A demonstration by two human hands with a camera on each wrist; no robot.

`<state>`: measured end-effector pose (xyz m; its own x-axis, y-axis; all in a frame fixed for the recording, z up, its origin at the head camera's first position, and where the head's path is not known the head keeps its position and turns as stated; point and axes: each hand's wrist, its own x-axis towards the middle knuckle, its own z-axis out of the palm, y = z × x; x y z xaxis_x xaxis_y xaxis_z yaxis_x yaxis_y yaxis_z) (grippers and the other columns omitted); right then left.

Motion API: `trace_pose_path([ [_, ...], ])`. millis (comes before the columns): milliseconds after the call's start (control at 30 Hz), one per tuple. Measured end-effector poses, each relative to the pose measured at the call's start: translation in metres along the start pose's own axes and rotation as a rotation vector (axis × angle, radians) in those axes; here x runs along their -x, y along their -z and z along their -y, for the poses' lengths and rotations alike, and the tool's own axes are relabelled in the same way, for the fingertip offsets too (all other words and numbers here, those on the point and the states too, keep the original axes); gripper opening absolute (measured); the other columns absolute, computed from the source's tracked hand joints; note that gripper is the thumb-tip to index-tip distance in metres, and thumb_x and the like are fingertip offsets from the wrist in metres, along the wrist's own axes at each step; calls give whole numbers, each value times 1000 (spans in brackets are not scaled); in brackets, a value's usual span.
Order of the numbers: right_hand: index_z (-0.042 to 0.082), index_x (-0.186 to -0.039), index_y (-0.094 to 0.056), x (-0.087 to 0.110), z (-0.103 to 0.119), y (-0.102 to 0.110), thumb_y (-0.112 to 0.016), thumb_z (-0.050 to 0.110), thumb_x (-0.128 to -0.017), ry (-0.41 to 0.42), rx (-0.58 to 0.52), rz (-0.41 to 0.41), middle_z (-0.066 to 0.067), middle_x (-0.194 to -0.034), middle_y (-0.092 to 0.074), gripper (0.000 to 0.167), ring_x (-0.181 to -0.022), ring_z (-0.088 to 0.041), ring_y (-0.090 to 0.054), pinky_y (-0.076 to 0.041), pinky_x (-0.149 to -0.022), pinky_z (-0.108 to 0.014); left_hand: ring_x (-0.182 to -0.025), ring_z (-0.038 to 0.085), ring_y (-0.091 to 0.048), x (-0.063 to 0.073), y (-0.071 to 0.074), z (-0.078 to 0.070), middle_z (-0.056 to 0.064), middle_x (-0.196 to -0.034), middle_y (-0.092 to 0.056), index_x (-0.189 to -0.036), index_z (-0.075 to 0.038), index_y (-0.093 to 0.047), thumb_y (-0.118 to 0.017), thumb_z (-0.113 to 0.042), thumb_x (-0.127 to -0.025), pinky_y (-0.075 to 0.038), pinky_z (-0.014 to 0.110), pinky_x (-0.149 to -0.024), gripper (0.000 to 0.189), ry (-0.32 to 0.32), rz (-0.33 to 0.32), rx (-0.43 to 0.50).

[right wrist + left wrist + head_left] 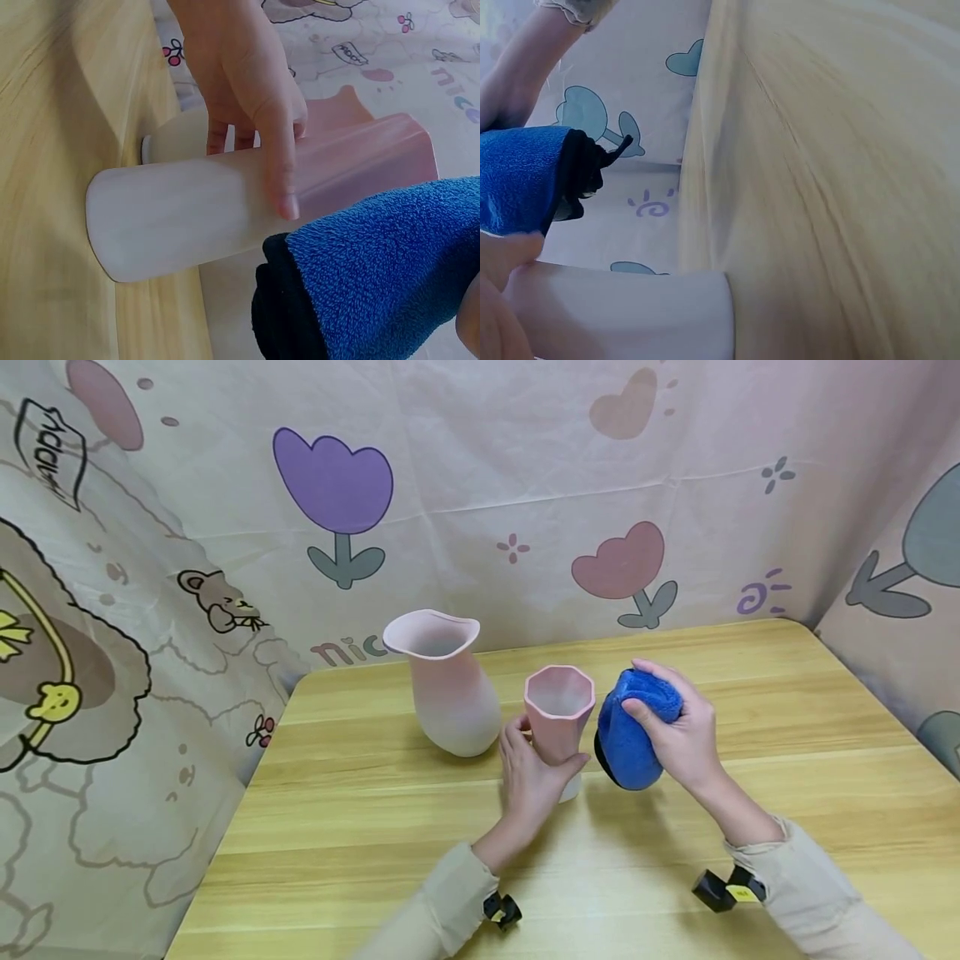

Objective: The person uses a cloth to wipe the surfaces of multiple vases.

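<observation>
In the head view my left hand (531, 779) grips a slim pink vase (557, 735) with a faceted rim, its colour fading to white at the base. The thumb lies across the near side, and the other fingers reach round the left. My right hand (688, 735) holds a folded blue towel (632, 747) with a black edge, just right of the vase. In the right wrist view the towel (397, 262) overlaps the vase's pink upper part (360, 169). The white lower end (652, 311) shows beside the tabletop in the left wrist view.
A larger pink-and-white vase (457, 702) with a wavy flared mouth stands on the wooden table (360, 843), left of the slim vase. Behind and beside the table hangs a printed cloth backdrop (465, 460). Each wrist wears a black camera mount (716, 891).
</observation>
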<state>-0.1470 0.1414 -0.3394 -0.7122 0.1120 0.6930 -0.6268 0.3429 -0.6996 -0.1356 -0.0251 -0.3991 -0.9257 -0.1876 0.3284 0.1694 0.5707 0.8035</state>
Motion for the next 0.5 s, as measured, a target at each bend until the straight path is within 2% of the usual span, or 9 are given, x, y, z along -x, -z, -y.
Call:
trace_pose_path([
  [133,-1,-113,-61,0,1,1,-73,4,-74,-12,-3,11,2,-110,-61,41,-99,-2,-56,-44,-86,-12,-95,15,-46,0,-4,2,2,-103,-46,-111,-11,-40,-83,-33,-59,-44,31,-80,71,3,-36,39],
  [267,0,-113,-60,1,2,3,-72,2,-75,-30,2,22,1,-111,-61,41,-100,-3,-56,-44,-86,-12,-94,15,-49,-1,-2,7,1,-103,-49,-110,-12,-42,-83,-29,-60,-47,30,-78,67,4,-15,115],
  [367,2,-114,-61,2,2,5,-71,1,-75,-50,9,31,4,-110,-61,41,-99,-2,-56,-43,-85,-12,-97,16,-51,-3,3,13,2,-106,-52,-112,-10,-45,-82,-23,-62,-49,30,-81,64,-27,47,195],
  [500,2,-114,-61,3,1,7,-71,-1,-75,-74,14,45,10,-109,-60,41,-98,-2,-56,-43,-85,-11,-104,20,-53,-11,13,25,5,-113,-55,-118,-7,-48,-79,-14,-65,-48,33,-86,62,-122,204,295],
])
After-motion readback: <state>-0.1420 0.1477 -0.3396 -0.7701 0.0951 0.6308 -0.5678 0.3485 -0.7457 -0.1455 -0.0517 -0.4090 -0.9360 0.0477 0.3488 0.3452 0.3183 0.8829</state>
